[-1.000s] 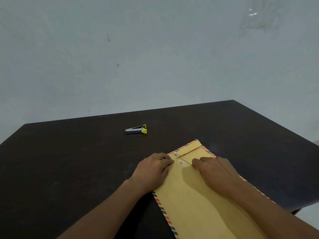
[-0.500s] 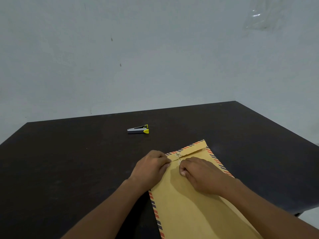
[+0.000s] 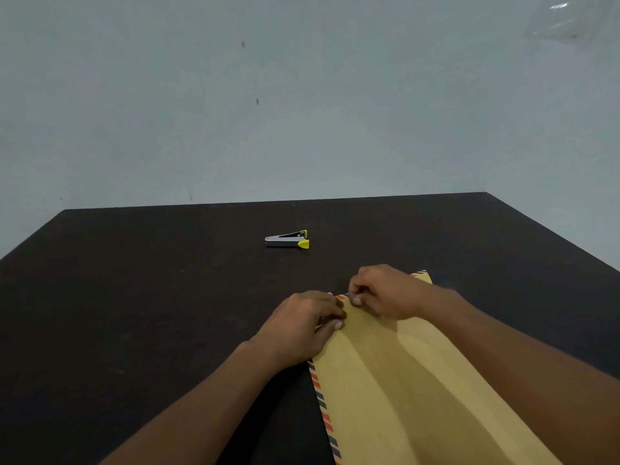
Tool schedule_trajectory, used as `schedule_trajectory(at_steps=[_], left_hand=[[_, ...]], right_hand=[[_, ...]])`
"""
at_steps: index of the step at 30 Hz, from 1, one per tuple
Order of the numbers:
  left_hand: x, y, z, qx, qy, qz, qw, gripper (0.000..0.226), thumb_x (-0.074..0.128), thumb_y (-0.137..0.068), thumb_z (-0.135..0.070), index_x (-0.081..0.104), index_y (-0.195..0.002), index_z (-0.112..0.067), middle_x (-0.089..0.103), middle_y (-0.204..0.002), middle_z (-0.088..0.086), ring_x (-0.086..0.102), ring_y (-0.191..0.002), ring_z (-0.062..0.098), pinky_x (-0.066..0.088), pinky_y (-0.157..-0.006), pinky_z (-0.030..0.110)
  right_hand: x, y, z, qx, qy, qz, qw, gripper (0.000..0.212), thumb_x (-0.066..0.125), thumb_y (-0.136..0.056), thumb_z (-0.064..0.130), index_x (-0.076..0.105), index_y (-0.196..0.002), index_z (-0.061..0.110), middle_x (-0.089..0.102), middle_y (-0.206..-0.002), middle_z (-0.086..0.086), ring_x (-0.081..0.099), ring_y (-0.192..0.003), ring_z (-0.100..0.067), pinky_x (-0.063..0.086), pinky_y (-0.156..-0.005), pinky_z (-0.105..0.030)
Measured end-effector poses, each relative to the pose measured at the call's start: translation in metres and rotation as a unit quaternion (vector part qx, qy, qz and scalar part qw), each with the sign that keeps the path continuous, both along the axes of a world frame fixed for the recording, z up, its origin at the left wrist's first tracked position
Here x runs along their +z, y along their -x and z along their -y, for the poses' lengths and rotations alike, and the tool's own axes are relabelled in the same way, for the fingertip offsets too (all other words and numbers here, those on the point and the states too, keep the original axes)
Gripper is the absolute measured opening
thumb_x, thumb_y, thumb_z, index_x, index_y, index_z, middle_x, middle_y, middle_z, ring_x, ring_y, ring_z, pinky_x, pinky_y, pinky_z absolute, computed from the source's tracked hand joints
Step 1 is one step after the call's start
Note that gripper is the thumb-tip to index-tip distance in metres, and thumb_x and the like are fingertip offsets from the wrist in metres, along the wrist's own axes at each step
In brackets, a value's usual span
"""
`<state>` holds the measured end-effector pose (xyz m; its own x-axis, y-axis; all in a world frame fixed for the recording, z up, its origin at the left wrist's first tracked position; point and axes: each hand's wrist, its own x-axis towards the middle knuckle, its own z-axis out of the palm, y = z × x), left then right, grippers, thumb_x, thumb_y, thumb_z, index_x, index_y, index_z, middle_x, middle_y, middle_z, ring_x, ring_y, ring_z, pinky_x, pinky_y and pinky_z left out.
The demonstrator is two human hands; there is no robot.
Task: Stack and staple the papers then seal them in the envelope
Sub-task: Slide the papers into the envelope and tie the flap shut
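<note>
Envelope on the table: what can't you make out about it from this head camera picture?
1. Flap closure of the envelope: head view, covered by the left hand and right hand gripping there.
2. Papers: none visible; the opaque envelope hides whether they are inside.
3. Envelope's near end: cut off by the bottom edge, partly under the right forearm.

A dark brown table [image 3: 134,297] fills the lower half of the view, its top matt and faintly mottled. Its far edge runs along a plain pale grey-blue wall [image 3: 335,146], and both far corners show. The wall bears two small dark marks [image 3: 243,44], one above the other, left of centre. At the wall's top right corner is a shiny, crinkled clear patch [image 3: 567,18] that catches light. The light is dim and even, slightly brighter toward the tabletop's far right corner.
</note>
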<state>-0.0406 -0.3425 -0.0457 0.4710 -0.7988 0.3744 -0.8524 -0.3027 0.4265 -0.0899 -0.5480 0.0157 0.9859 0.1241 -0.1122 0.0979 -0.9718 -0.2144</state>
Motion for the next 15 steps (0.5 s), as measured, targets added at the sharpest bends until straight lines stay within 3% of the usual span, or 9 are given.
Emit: schedule_trajectory(at_steps=[4, 8, 15], left_hand=[[0.006, -0.001, 0.000, 0.000, -0.018, 0.009, 1.000, 0.024, 0.062, -0.094, -0.031, 0.075, -0.113, -0.022, 0.069, -0.119, -0.008, 0.057, -0.117, 0.005, 0.049, -0.099, 0.031], [0.008, -0.001, 0.001, 0.008, -0.022, -0.001, 1.000, 0.024, 0.062, -0.093, -0.034, 0.075, -0.111, -0.025, 0.068, -0.120, -0.011, 0.058, -0.115, 0.005, 0.051, -0.096, 0.036], [0.011, -0.001, 0.004, 0.024, -0.038, -0.011, 0.999, 0.022, 0.063, -0.091, -0.035, 0.075, -0.109, -0.028, 0.066, -0.120, -0.013, 0.057, -0.113, 0.005, 0.052, -0.093, 0.039]], right_hand=[[0.008, -0.015, 0.005, 0.001, -0.001, -0.033, 0.999, 0.010, 0.062, -0.093, 0.021, 0.070, -0.092, 0.026, 0.066, -0.097, 0.009, 0.060, -0.089, -0.007, 0.052, -0.086, -0.034], [0.007, -0.020, 0.012, -0.013, -0.029, -0.022, 0.999, 0.008, 0.068, -0.091, 0.026, 0.073, -0.091, 0.032, 0.067, -0.095, 0.012, 0.062, -0.088, -0.004, 0.055, -0.085, -0.030], [-0.001, -0.015, 0.018, -0.015, -0.059, 0.035, 0.998, 0.007, 0.074, -0.086, 0.025, 0.075, -0.092, 0.027, 0.069, -0.090, 0.013, 0.064, -0.084, -0.001, 0.055, -0.080, -0.024]])
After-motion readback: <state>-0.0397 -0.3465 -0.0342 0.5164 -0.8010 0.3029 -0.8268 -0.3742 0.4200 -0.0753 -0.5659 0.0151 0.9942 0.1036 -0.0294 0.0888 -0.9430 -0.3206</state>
